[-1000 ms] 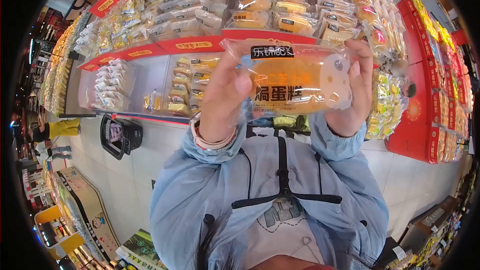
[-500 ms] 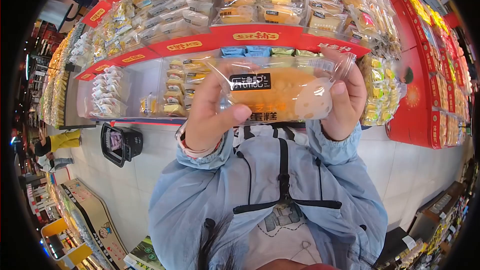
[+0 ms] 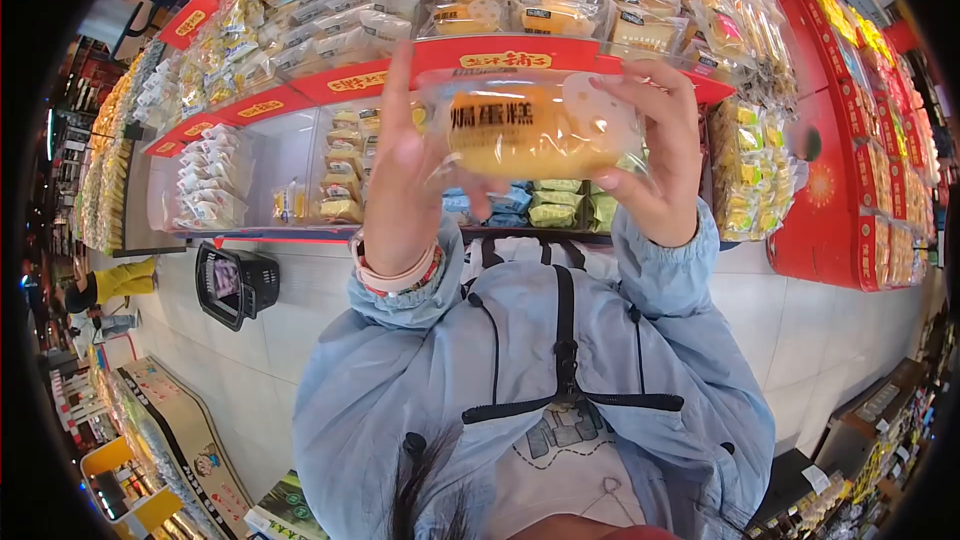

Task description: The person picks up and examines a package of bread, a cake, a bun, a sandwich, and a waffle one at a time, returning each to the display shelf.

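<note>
The right hand (image 3: pixel 665 155) pinches one end of a cake packet (image 3: pixel 530 135), thumb below and fingers above, closed just as far as the fat cake lets it. The left hand (image 3: pixel 400 190) is spread out by the other end, one finger pointing up, and from here I can't tell if it touches the wrapper. So the right hand seems to carry most of the weight. If that pinch got loose, the packet could slip and drop, because the wrapper looks slick. If it got too hard, the cake could squash, as it looks soft.

The cake is golden, plump and round-ended, in shiny see-through wrap. Big black letters sit near its left end and a pale spotted patch near its right.

It is up in the air, by the red front edge (image 3: pixel 340 85) of the stand. Under that edge lie green packets (image 3: pixel 555 205). A black basket (image 3: pixel 235 280) sits on the floor, past the stand's near edge.
</note>
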`<state>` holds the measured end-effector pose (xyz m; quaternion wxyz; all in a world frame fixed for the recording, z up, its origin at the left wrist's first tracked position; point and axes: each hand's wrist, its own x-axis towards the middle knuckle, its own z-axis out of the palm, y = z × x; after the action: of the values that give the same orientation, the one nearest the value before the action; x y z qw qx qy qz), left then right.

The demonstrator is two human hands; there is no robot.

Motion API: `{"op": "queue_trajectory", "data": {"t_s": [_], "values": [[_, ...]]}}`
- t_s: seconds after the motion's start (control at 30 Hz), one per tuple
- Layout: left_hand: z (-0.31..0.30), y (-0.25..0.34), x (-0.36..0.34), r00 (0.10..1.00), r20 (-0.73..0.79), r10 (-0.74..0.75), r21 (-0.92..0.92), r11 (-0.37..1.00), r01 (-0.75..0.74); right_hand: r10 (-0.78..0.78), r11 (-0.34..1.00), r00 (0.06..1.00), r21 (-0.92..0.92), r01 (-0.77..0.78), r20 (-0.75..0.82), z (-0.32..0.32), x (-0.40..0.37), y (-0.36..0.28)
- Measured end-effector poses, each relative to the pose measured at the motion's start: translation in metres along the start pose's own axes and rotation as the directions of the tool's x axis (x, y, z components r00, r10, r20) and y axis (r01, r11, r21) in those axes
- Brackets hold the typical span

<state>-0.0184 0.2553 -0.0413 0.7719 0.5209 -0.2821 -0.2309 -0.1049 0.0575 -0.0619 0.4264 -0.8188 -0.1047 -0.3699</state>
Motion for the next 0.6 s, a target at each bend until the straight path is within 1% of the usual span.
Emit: {"op": "queue_trajectory", "data": {"t_s": [0.03, 0.1, 0.13, 0.2, 0.23, 0.3, 0.33, 0.37, 0.4, 0.43, 0.47, 0.53, 0.6], "values": [[0.002, -0.005, 0.0, 0.998, -0.008, 0.066, 0.001, 0.998, -0.066, 0.039, 0.999, 0.999, 0.016, -0.039, -0.029, 0.001, 0.001, -0.003], [0.001, -0.01, 0.002, 0.993, 0.014, 0.121, 0.054, 0.991, -0.121, 0.119, 0.992, 0.989, 0.051, -0.115, -0.085, 0.005, 0.002, -0.011], [-0.004, -0.012, 0.003, 0.993, 0.044, 0.105, 0.106, 0.988, -0.11, 0.18, 0.98, 0.978, 0.099, -0.17, -0.108, 0.007, -0.001, -0.008], [-0.014, -0.013, 0.004, 0.998, 0.07, 0.0, 0.352, 0.936, -0.025, 0.302, 0.942, 0.942, 0.196, -0.271, -0.147, 0.013, -0.007, -0.001], [-0.022, -0.012, 0.002, 0.995, 0.048, -0.087, 0.531, 0.846, 0.049, 0.38, 0.9, 0.915, 0.283, -0.332, -0.133, 0.013, -0.007, -0.002], [-0.026, -0.013, 0.004, 0.996, 0.081, -0.028, 0.698, 0.715, -0.037, 0.525, 0.78, 0.847, 0.445, -0.439, -0.085, 0.014, -0.007, -0.009], [-0.026, -0.015, 0.007, 0.982, 0.154, 0.11, 0.697, 0.692, -0.187, 0.55, 0.747, 0.833, 0.487, -0.453, -0.07, 0.016, -0.006, -0.011], [-0.024, -0.017, 0.009, 0.943, 0.229, 0.242, 0.684, 0.65, -0.333, 0.573, 0.712, 0.818, 0.526, -0.464, -0.055, 0.019, -0.005, -0.014], [-0.017, -0.018, 0.008, 0.973, 0.125, 0.194, 0.532, 0.815, -0.23, 0.597, 0.675, 0.802, 0.564, -0.475, -0.039, 0.02, -0.005, -0.015], [-0.004, -0.018, 0.007, 0.992, 0.032, 0.12, 0.343, 0.931, -0.124, 0.597, 0.65, 0.802, 0.6, -0.468, -0.021, 0.021, -0.01, -0.011], [0.003, -0.018, 0.006, 0.999, -0.044, 0.027, 0.127, 0.992, -0.021, 0.595, 0.622, 0.803, 0.634, -0.459, -0.003, 0.023, -0.016, -0.004], [-0.003, -0.029, 0.007, 0.985, -0.137, 0.104, 0.147, 0.986, -0.084, 0.541, 0.631, 0.841, 0.672, -0.388, -0.023, 0.023, -0.014, -0.004], [-0.004, -0.035, 0.009, 0.961, -0.224, 0.165, 0.163, 0.978, -0.13, 0.432, 0.694, 0.896, 0.673, -0.258, -0.102, 0.025, -0.008, -0.013]]}}
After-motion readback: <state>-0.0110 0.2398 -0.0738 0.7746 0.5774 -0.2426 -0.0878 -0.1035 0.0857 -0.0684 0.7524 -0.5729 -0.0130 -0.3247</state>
